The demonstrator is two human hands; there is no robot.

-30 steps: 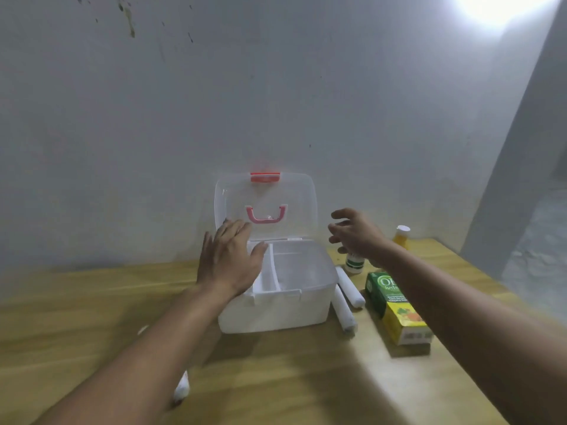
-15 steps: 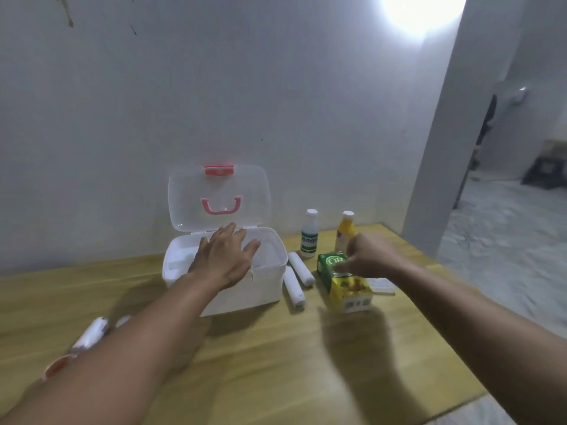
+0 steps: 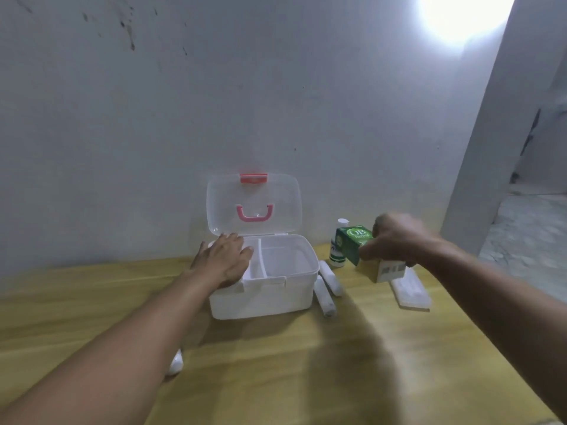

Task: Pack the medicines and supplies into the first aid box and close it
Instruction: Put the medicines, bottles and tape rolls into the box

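Right of the open first aid box, the right hand grips the green carton.

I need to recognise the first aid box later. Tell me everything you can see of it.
The first aid box is white, plastic-looking, and stands open on the wooden table by the wall. Its clear lid, upright, carries a pink handle and a red latch. A divider splits the inside. The left hand rests on its left rim.
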